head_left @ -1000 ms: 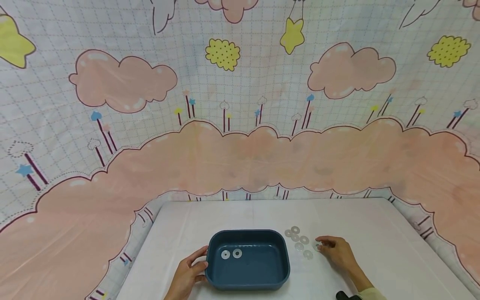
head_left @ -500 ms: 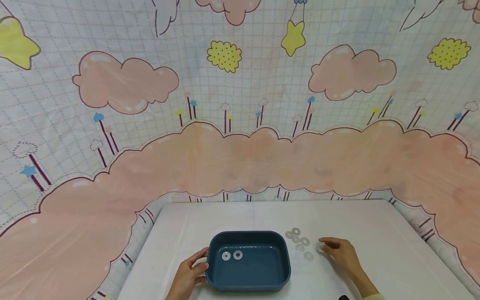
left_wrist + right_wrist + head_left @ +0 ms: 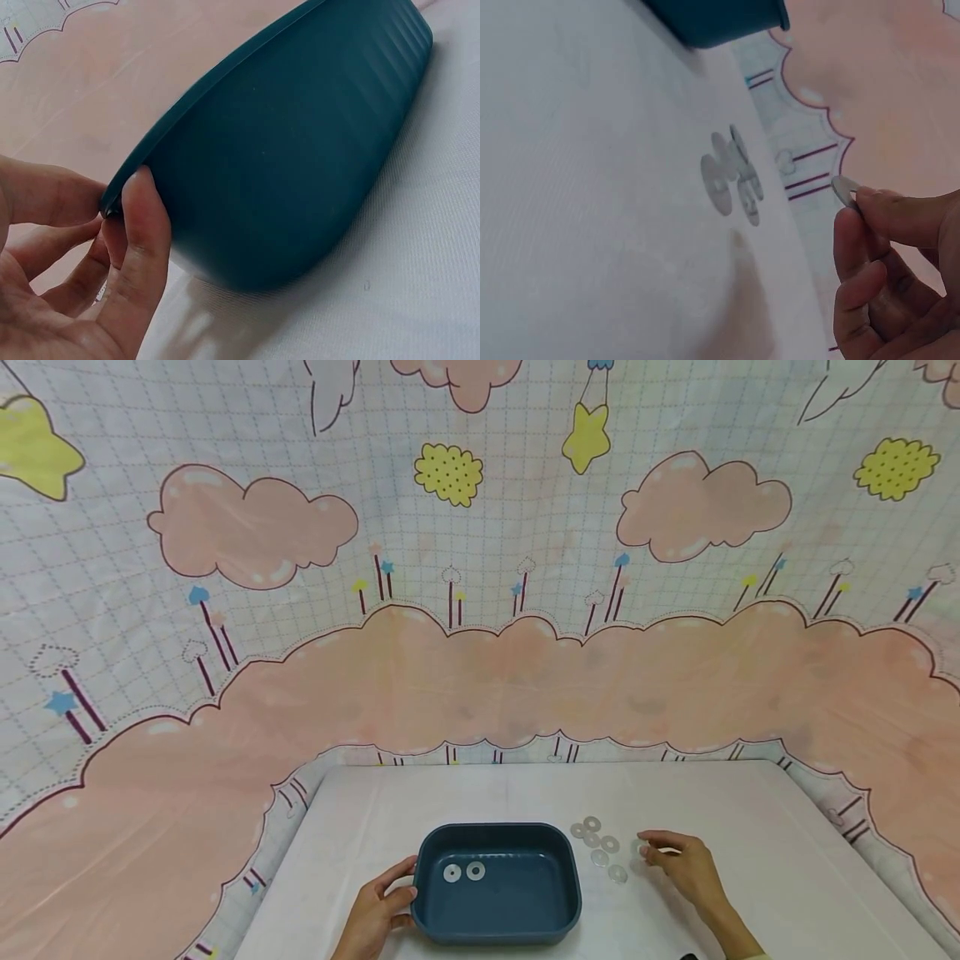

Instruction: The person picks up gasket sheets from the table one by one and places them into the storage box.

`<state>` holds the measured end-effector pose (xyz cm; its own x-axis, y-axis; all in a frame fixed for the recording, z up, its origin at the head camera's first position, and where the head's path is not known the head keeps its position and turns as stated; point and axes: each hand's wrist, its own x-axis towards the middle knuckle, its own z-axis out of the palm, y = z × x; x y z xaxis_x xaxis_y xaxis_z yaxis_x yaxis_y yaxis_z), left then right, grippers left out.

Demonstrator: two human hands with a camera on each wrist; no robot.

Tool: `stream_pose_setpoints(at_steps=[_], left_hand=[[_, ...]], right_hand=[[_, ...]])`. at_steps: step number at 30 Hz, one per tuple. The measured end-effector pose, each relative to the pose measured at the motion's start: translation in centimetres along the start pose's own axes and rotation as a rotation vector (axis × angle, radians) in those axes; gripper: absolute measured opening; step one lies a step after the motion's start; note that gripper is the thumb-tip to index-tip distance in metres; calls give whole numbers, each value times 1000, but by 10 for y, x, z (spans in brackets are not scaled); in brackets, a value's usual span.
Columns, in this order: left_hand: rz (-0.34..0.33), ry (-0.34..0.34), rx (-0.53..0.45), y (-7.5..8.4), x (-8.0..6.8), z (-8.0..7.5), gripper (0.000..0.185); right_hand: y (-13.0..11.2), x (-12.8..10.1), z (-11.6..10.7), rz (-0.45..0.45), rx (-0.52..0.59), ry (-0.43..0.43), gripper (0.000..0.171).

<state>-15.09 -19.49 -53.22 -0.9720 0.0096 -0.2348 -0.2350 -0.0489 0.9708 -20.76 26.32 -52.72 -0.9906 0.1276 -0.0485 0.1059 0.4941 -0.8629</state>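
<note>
The right hand (image 3: 686, 867) is raised just off the white table (image 3: 750, 827), wrist low, thumb and forefinger curled together. Between their tips it pinches a small, flat, clear plastic ring (image 3: 845, 191), held on edge above the cloth; the other fingers (image 3: 855, 300) curl loosely beneath. In the head view the pinched ring (image 3: 638, 847) sits at the fingertips, just right of the loose rings and apart from them.

The left hand (image 3: 375, 912) lies at the near left corner of a dark blue, rounded rectangular plastic tub (image 3: 525, 927). The left wrist view shows the thumb (image 3: 142, 225) pressed flat against the tub's ribbed outer wall (image 3: 300, 165), its tip at the rim, with the fingers (image 3: 45, 199) curled over the edge from the other side, so the hand grips the rim. The tub stands level on the table.

Inside the tub, on the left part of its floor, two clear rings with round holes (image 3: 462, 872) lie flat side by side, close together.

On the table between the tub's right wall and the right hand lies a cluster of five more clear rings (image 3: 599, 845), some touching or overlapping, all flat.

Behind the table hangs a printed cloth backdrop (image 3: 480, 610) with pink clouds, yellow stars and a pale grid.
</note>
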Motion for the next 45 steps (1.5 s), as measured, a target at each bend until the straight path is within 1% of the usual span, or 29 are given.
stream_pose_setpoints(at_steps=[7,16,23,30,35,38,45], left_hand=[[3,-4,1,1,-1,0,60],[6,-3,1,1,-2,1,60],[-6,-3,0,0,-1,1,60],[-10,7,5,1,0,1,60],[-11,10,1,0,0,1,59],[-7,9,-1,-1,1,2,59],[12,3,-22,-1,-1,1,60]], right_hand=[[-14,-3,0,-13,47,-12,33],[-32,-9,6,-82,123,-8,32],[-44,-14,13,-105,135,-23,30],[-61,-19,23,-180,151,-68,28],[-69,-23,29,-178,187,-76,25],[-72,-23,33,-167,217,-93,27],[-83,-22,40,-207,257,-167,29]])
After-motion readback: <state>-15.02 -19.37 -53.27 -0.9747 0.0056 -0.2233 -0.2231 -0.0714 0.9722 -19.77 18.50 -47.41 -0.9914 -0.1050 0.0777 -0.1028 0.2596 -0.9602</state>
